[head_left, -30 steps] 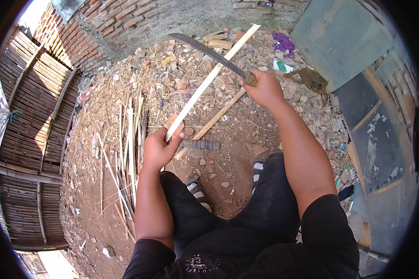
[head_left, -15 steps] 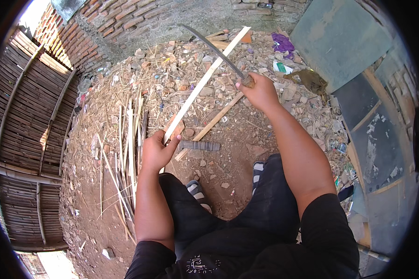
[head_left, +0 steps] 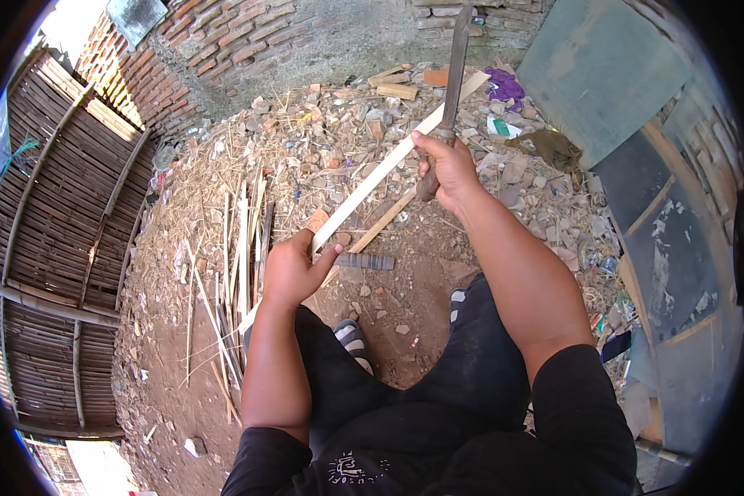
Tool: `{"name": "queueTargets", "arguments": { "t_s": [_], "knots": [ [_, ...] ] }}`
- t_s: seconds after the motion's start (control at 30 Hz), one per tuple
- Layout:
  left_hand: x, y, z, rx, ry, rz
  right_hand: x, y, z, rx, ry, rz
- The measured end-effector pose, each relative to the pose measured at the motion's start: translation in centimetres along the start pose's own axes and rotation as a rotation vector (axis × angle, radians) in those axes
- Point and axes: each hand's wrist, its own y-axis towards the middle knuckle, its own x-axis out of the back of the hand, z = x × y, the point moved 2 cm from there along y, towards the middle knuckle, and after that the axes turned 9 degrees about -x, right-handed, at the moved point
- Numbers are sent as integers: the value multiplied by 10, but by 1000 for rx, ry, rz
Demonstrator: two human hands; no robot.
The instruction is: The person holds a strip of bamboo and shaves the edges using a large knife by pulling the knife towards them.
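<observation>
My left hand (head_left: 292, 269) is closed round the lower part of a long, pale, flat bamboo strip (head_left: 362, 193). The strip slants up and away to the right, and its tail end shows beside my left wrist. In my right hand (head_left: 452, 172) is a machete (head_left: 455, 74), gripped by its brown handle with the dark blade pointing up and away. Near its base the blade crosses the strip's far part. My right thumb lies close beside the strip; whether it touches, I cannot tell.
Loose strips (head_left: 241, 248) lie in a bundle left of my left hand. A dark ridged cylinder (head_left: 368, 261) and a wooden stick (head_left: 386, 219) lie between my hands and feet. Rubble covers the ground toward the brick wall (head_left: 248, 45). Boards (head_left: 608, 74) lean at right; a slatted bamboo panel (head_left: 58, 198) stands left.
My right hand has turned the machete from pointing up-left to nearly upright and moved slightly down and closer to the strip. My left hand has shifted slightly right with the strip.
</observation>
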Motion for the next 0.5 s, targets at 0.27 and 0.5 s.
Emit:
{"name": "queueTargets", "arguments": {
  "t_s": [0.27,0.5],
  "knots": [
    [48,-50,-17,-248,107,-385,19,-2,5,23,225,-90],
    [57,-320,101,394,124,-418,14,-2,4,3,252,-112]
  ]
}}
